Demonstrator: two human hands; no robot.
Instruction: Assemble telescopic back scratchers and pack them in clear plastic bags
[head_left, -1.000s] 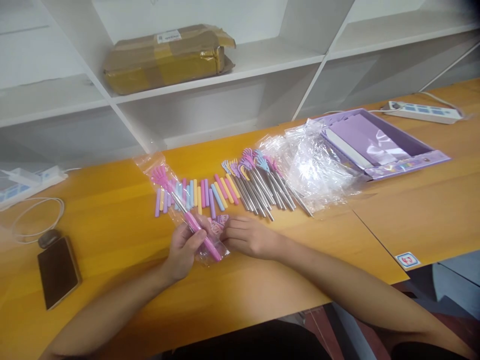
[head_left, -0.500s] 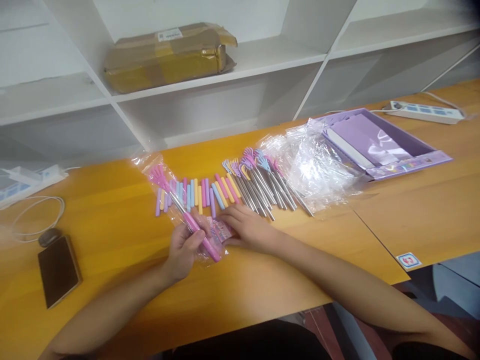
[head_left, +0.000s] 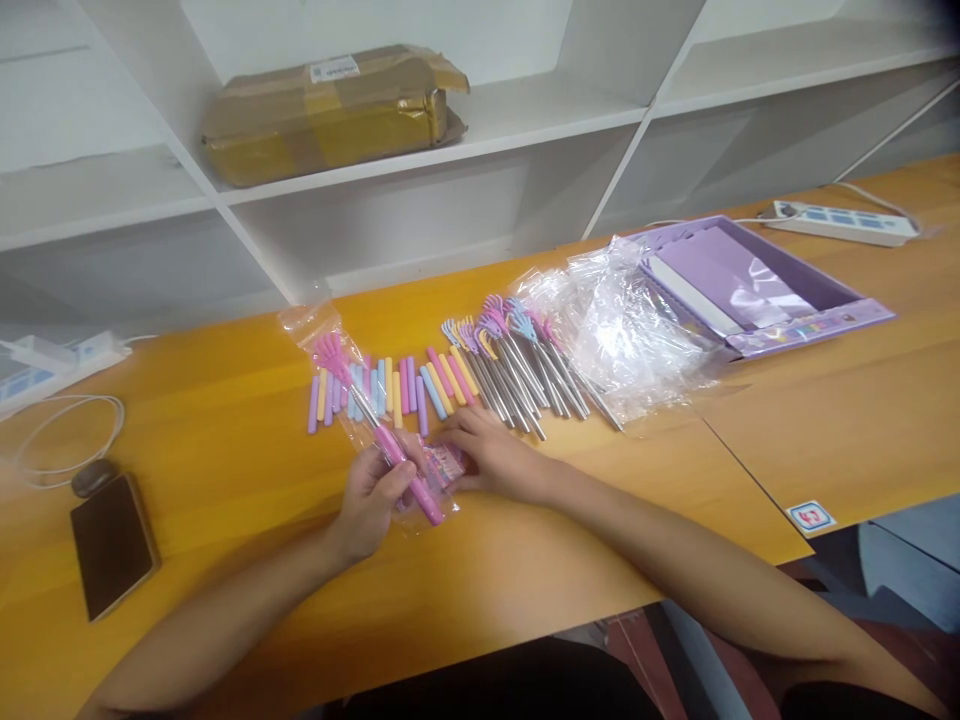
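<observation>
My left hand [head_left: 376, 492] is closed around a pink back scratcher [head_left: 388, 440] with a metal rod, which lies tilted in a clear zip bag [head_left: 315, 330]. The bag's zip end points up and left, above the row of handles. Beside it, my right hand [head_left: 499, 455] pinches the edge of a small pile of colourful printed cards [head_left: 444, 465], near the lower part of the bag. Whether the cards are inside the bag, I cannot tell. Behind my hands lie several pastel handle tubes [head_left: 409, 385] and several metal back scratcher rods [head_left: 517, 370] with coloured claw heads.
A heap of clear plastic bags [head_left: 622, 330] touches a purple box [head_left: 810, 325] at the right. A phone [head_left: 114, 548] and a mouse [head_left: 95, 478] lie at left. Power strips [head_left: 844, 222] sit at both sides. A taped carton [head_left: 330, 120] rests on the shelf behind.
The bagged back scratcher has shifted slightly right relative to the handles, and its claw end sits a little lower. Both hands keep their holds. The whole view has slid slightly.
</observation>
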